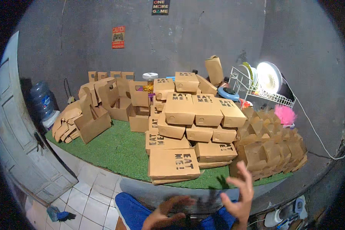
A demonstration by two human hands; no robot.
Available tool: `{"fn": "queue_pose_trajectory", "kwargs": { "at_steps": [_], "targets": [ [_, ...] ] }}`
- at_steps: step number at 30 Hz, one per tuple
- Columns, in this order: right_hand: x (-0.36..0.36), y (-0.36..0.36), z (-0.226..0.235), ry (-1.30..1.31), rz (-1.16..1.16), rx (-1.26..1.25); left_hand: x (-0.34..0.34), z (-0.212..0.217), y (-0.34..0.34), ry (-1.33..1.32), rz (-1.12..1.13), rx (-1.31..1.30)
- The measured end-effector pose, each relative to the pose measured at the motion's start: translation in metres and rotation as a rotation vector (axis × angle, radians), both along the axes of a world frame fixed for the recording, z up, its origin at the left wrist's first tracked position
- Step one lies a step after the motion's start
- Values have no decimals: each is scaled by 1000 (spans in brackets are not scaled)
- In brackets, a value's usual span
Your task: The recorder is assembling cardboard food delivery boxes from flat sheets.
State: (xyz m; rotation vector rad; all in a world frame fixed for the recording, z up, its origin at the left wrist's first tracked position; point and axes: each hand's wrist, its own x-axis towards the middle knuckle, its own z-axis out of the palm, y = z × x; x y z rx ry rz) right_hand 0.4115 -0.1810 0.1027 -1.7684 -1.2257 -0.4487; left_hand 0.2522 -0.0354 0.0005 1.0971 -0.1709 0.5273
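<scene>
Both of my hands are raised in front of the table's near edge, holding nothing. My left hand (168, 214) is low, over my lap, its fingers stretched toward the right and the thumb apart. Higher and to the right, my right hand (239, 195) has its fingers up and spread, just in front of the green mat's edge. The closest thing to them is a flat brown cardboard box (173, 164) with dark printing, at the front of the pile. Behind it several closed cardboard boxes (207, 109) are stacked in uneven layers.
Green turf matting (122, 153) covers the table. Open cardboard carriers (92, 122) and folded cardboard (67, 124) stand at the left. Rows of open brown paper trays (272, 149) fill the right. Behind are a dish rack (257, 94), a lit round fan (269, 78) and a lidded jar (150, 82).
</scene>
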Motion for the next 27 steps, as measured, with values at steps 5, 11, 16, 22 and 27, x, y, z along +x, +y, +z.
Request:
{"fn": "queue_pose_trajectory", "kwargs": {
  "at_steps": [5, 11, 16, 22, 27],
  "targets": [
    [-6, -4, -32, 174, 102, -182, -42, -27, 21, 302, 235, 168],
    [-3, 2, -46, 199, 293, -250, -63, -32, 39, 152, 484, 14],
    [-27, 12, -48, 418, 486, -353, -98, -14, 77, 170, 838, 246],
    [-35, 11, -105, 443, 497, -646, -126, 20, 177, 99, 1354, 419],
    [-16, -27, -171, 239, 291, -967, -149, 37, 314, 304, 1796, 727]
  ]
}}
